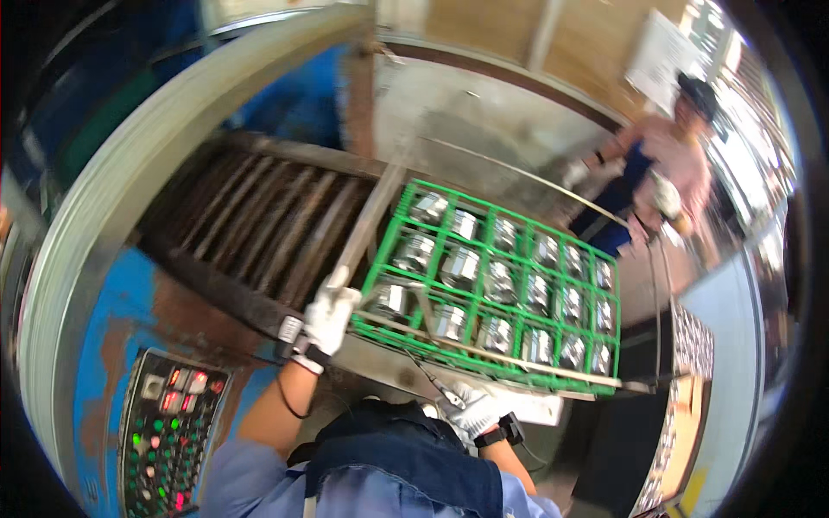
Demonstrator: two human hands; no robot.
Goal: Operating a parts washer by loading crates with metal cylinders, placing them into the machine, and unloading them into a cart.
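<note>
In front of me is a green grid crate with shiny silver cylindrical metal parts in its compartments. My left hand, in a white glove, is closed around the near end of a flat metal bar beside the crate's left edge. Below the crate's near side, my gloved right hand is closed on a thin rod-like tool pointing up and left. The fingers' undersides and part of the tool's grip are hidden. A thin metal rod runs along the crate's near edge.
A roller conveyor lies to the left. Nearer, a control panel has lit buttons. A thick curved metal frame arches at left. Another person with gloved hands stands beyond the crate's far right; a cardboard box is at right.
</note>
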